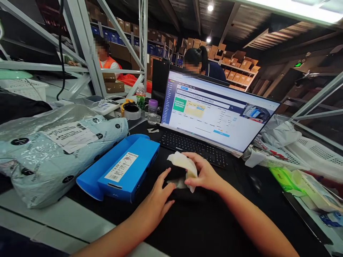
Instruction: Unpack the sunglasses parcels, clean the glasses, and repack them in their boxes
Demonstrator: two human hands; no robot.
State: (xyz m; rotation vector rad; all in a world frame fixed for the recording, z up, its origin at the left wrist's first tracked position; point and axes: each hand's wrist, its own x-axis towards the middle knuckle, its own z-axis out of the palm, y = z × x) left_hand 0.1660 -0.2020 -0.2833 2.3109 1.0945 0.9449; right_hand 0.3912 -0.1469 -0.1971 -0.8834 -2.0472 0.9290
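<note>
My right hand [203, 172] is closed around a crumpled white tissue [182, 162], held just above the black desk mat [187, 221]. Its loose edge points left, and a lower corner hangs below my fingers. My left hand [158, 194] is to the left of it, fingers apart and nothing in its grasp. Beside the left fingertips lies a small greyish, see-through piece [180, 183]; I cannot tell whether they touch it. Left of that hand rests a blue cardboard box [144, 153] with a white printed label [122, 167] and a flap extending to its left.
A pale blue plastic mailer [64, 153] fills the left side. Behind my hands stand a keyboard [193, 147] and a lit monitor [214, 110]. A purple-capped bottle [152, 111] and tape rolls [131, 110] sit at the back. A mouse [254, 182] and white baskets [316, 153] are at right.
</note>
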